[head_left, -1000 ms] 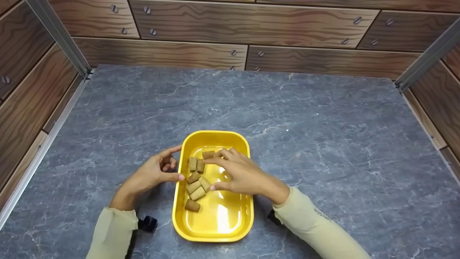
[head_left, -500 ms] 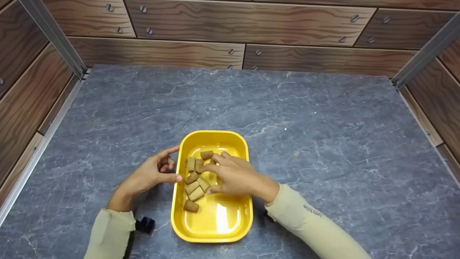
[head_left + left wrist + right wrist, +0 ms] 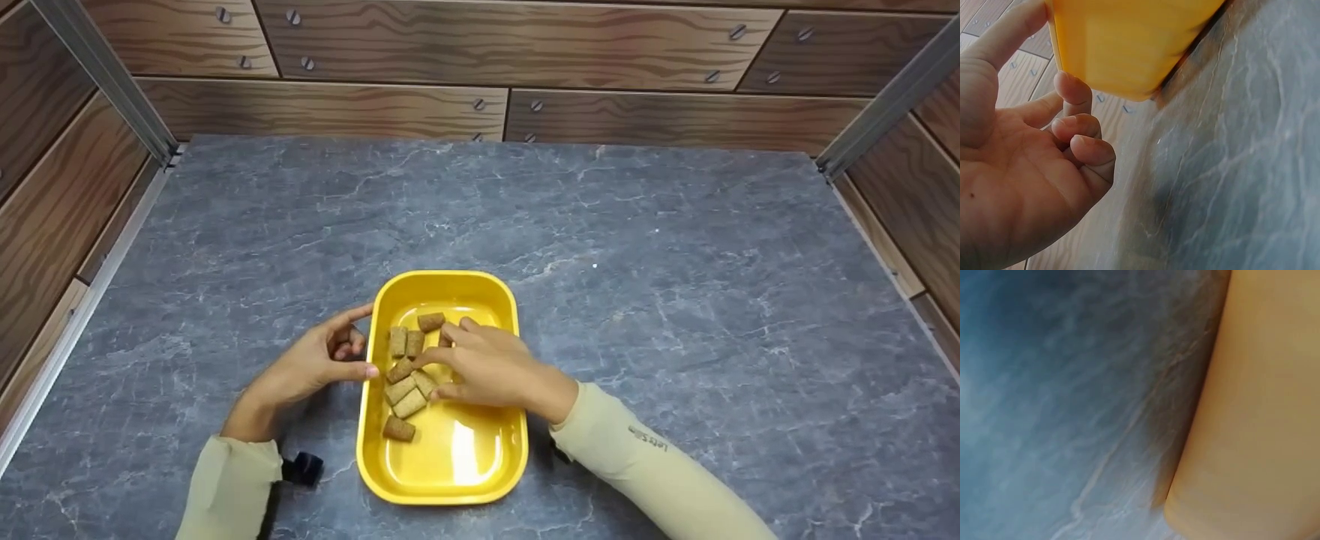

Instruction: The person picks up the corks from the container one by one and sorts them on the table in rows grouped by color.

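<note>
A yellow plastic tub (image 3: 450,480) stands on the table, with several wine corks lying mostly along its left side. In the head view my left hand (image 3: 304,367) is at the tub's left wall. Its thumb and index finger reach out to the rim, and the other fingers bend loosely in the left wrist view. Over the tub's middle, my right hand (image 3: 491,367) has its thumb and index finger apart, with their tips at either end of a pale cork (image 3: 424,383). A darker cork (image 3: 401,370) lies beside the index fingertip. Whether they grip is unclear; the palm side is hidden.
A brown cork (image 3: 399,429) lies apart, lower in the tub, and another cork (image 3: 430,322) lies near the far end. The grey marbled table (image 3: 675,300) is bounded by wood-patterned walls (image 3: 525,45). Black wrist straps (image 3: 304,469) show by the sleeves.
My right hand has shifted slightly left and toward me, bringing its thumb and index fingertips closer together at the pale cork. The left hand and the corks stay put.
</note>
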`<state>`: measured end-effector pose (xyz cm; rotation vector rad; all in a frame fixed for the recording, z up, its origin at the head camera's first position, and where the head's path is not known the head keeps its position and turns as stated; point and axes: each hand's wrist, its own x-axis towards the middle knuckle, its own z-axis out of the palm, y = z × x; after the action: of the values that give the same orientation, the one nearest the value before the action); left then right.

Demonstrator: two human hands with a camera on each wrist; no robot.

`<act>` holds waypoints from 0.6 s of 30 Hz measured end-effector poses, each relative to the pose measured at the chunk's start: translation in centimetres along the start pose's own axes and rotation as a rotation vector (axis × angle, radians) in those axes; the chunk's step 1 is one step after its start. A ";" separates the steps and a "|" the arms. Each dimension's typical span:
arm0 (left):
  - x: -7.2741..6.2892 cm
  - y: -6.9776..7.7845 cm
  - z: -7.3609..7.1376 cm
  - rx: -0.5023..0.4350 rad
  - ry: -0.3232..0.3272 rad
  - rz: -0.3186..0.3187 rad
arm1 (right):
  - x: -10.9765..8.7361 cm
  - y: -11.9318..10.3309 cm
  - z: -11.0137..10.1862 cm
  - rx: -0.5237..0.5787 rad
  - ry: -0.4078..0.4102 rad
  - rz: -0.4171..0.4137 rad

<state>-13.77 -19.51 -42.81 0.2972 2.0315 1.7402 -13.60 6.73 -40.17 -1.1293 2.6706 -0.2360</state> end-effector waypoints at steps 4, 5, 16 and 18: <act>0.0 0.0 0.0 0.003 0.000 -0.003 | 0.1 0.0 0.1 -0.001 -0.005 0.004; 0.0 0.0 0.0 0.005 0.002 -0.004 | 0.1 0.0 0.1 -0.003 -0.005 0.005; 0.0 0.1 -0.1 0.020 0.003 -0.002 | 0.3 -0.1 0.1 -0.050 -0.020 0.026; 0.0 0.1 -0.1 0.018 0.001 0.002 | 0.3 -0.1 0.1 -0.057 -0.017 0.026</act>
<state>-13.80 -19.58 -42.71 0.3042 2.0495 1.7240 -13.75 6.44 -40.27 -1.1069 2.6907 -0.1458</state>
